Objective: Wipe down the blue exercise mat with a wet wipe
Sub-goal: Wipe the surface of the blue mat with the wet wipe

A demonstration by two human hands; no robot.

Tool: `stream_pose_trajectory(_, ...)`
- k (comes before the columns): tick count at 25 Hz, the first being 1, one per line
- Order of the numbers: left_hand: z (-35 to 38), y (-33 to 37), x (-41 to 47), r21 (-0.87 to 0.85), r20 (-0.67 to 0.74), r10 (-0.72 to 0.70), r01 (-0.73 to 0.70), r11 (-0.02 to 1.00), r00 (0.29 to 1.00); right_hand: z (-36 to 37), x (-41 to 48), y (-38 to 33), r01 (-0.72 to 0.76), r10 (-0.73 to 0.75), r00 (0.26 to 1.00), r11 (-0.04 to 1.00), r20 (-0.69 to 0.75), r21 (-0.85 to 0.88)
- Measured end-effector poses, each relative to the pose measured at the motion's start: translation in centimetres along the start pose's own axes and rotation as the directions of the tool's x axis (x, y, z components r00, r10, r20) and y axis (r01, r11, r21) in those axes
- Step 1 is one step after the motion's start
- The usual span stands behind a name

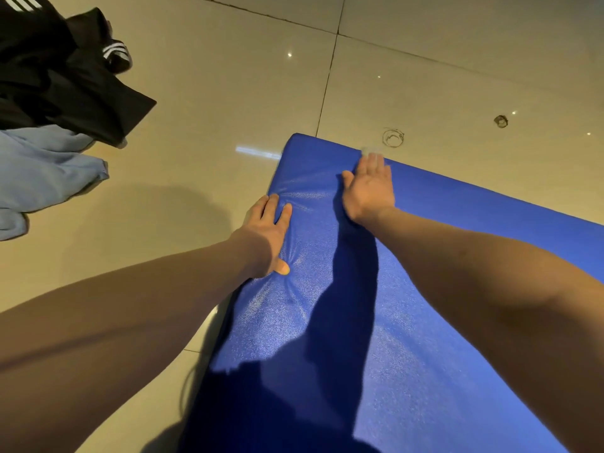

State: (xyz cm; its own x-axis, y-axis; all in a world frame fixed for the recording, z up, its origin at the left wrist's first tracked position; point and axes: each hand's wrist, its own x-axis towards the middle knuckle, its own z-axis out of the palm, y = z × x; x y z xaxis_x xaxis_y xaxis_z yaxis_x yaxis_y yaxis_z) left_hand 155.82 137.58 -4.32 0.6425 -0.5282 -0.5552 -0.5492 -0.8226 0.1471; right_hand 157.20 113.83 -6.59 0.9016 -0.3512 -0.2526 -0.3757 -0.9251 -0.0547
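A glossy tiled floor (pixel 228 93) is being covered across the lower right by the blue exercise mat (pixel 376 322), which is lying flat with its far corner near a grout line. Shadows of both arms are being thrown over the mat's middle. At the upper left, a black garment with white stripes (pixel 65 76) is lying crumpled on the floor, and a light blue cloth (pixel 39 174) is lying just beside it, partly under its edge; both are well apart from the mat. The mat's left edge is being pressed down by the left hand (pixel 264 237), fingers straight and spread, the thumb dimpling the padding. The hands are being kept apart. The right hand (pixel 369 188) is being laid flat near the far edge, fingers straight and close together. A pale wet wipe (pixel 372 151) is being pressed under its fingertips, right at the mat's far edge. A ring-shaped mark (pixel 393 138) is showing on the floor just beyond.
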Motion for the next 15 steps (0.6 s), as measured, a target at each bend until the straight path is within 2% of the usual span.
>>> stream_pose_trajectory(4,-0.1,0.0,-0.2,0.011,-0.006,-0.003,0.003,1.0,1.0,0.4,0.6,-9.2,0.193,-0.197,0.98,0.975,0.028,0.111)
stream_pose_trajectory(8,-0.4,0.1,-0.4,0.008,-0.005,0.008,-0.008,1.0,1.0,-0.1,1.2,-9.0,0.332,-0.333,0.941,0.943,0.052,0.031)
stream_pose_trajectory(11,-0.5,0.1,-0.5,0.01,-0.001,0.006,-0.006,1.0,1.0,-0.6,1.9,-6.5,0.299,-0.298,0.954,0.954,0.042,-0.015)
stream_pose_trajectory(13,-0.4,0.0,-0.4,0.006,-0.001,0.007,-0.007,1.0,1.0,-0.9,2.8,-6.8,0.231,-0.23,0.971,0.973,0.072,-0.012)
stream_pose_trajectory(15,-0.3,0.0,-0.4,0.008,0.002,0.016,-0.016,1.0,1.0,-0.8,3.2,-8.4,0.25,-0.249,0.967,0.968,0.057,0.004)
